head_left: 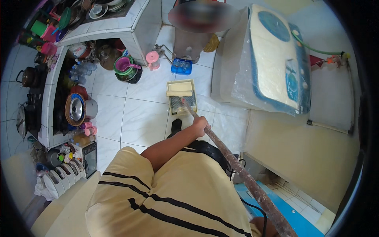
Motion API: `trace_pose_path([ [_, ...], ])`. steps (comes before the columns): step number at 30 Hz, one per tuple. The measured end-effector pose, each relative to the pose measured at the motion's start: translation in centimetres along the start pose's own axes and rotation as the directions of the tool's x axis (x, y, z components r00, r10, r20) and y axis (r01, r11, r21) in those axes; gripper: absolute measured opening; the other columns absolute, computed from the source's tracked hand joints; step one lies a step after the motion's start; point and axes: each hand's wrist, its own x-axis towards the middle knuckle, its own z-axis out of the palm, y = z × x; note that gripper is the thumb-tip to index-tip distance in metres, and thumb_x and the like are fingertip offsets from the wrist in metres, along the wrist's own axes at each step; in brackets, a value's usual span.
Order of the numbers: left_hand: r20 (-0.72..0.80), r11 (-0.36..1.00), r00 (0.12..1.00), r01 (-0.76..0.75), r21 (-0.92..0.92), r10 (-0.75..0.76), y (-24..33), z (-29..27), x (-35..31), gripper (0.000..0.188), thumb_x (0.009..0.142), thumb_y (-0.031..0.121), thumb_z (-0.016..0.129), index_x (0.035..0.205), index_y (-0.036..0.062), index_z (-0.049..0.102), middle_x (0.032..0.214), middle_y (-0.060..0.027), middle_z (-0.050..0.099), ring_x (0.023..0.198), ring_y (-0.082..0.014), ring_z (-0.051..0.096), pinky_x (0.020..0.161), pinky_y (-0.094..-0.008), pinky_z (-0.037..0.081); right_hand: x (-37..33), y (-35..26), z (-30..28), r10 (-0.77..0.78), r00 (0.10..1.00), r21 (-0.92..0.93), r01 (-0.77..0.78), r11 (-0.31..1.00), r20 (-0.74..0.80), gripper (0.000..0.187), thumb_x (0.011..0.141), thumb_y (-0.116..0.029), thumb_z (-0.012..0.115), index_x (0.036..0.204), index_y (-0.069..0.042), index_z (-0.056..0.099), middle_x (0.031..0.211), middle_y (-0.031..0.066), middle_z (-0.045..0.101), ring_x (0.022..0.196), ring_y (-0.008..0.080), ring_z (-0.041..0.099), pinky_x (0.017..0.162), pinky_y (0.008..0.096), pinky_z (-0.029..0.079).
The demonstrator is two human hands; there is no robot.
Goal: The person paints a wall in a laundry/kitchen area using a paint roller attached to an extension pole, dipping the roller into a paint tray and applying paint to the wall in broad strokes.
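My left hand (pixel 200 125) is closed round a long, paint-stained pole (pixel 237 164) that slants from the lower right up to the floor ahead of me. At the pole's far end a cream paint roller (pixel 179 93) lies across a paint tray (pixel 172 107). Cream paint shows in the tray behind the roller, and its ribbed dark slope is on the near side. Of my right arm only a patch of skin beside the pole shows at the lower edge. The right hand itself is out of the picture.
A plastic-covered washing machine (pixel 272 51) stands to the right. Beyond the tray are a blue basket (pixel 181 66) with glasses, a pink pitcher (pixel 152 59) and a grey form with a blurred top. Tiled counters (pixel 50 93), pots and a dish rack (pixel 63 179) line the left.
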Motion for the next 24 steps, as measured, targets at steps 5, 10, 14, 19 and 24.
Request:
trace_pose_path([
  [5,-0.064,0.992,0.991,0.117,-0.038,-0.119,0.6,0.9,2.3,0.014,0.088,0.008,0.039,0.08,-0.0017,0.045,0.065,-0.0141,0.045,0.049,-0.0245,0.048,0.044,-0.0372,0.043,-6.6,1.2,13.2,0.576,0.484,0.348,-0.875,0.338,0.658,0.031,0.095,-0.022,0.052,0.11,0.004,0.057,0.095,0.0115,0.06,0.078,0.0177,0.06,0.071,0.0311,0.051],
  [10,-0.017,0.985,0.988,0.15,-0.082,-0.152,0.5,0.8,3.5,0.015,0.088,0.006,0.036,0.077,-0.0011,0.044,0.062,-0.0121,0.044,0.042,-0.0216,0.044,0.038,-0.034,0.039,-8.6,-4.2,26.3,0.099,-0.225,-0.232,-0.971,0.056,0.969,0.051,0.094,-0.04,0.053,0.122,0.002,0.048,0.092,0.0124,0.06,0.065,0.0177,0.062,0.056,0.0287,0.053],
  [14,-0.023,0.994,0.995,0.1,-0.032,-0.101,0.4,0.5,4.3,0.015,0.085,0.004,0.039,0.075,-0.0023,0.048,0.059,-0.0131,0.046,0.048,-0.0247,0.05,0.043,-0.0371,0.041,-9.5,-6.7,30.5,-0.079,-0.545,-0.539,-0.838,0.086,0.834,0.058,0.092,-0.041,0.054,0.129,0.001,0.039,0.087,0.0151,0.06,0.058,0.0252,0.065,0.049,0.0307,0.056],
  [19,-0.034,0.993,0.994,0.107,0.046,-0.106,1.1,0.8,4.3,0.019,0.084,0.007,0.04,0.078,-0.0042,0.053,0.063,-0.0173,0.054,0.054,-0.0283,0.056,0.046,-0.0388,0.043,-9.6,-8.2,31.9,-0.13,-0.622,-0.603,-0.782,0.159,0.772,0.057,0.088,-0.031,0.06,0.13,0.002,0.038,0.082,0.0133,0.059,0.053,0.0224,0.062,0.043,0.03,0.053],
  [24,-0.038,0.988,0.988,0.148,-0.045,-0.15,1.9,0.6,3.3,0.02,0.084,0.007,0.039,0.077,-0.0037,0.053,0.063,-0.0175,0.054,0.053,-0.0281,0.055,0.046,-0.0382,0.043,-9.5,-8.9,32.1,-0.063,-0.614,-0.598,-0.784,0.168,0.787,0.066,0.078,-0.012,0.06,0.138,0.0,0.034,0.077,0.01,0.057,0.048,0.0178,0.053,0.039,0.0297,0.044],
])
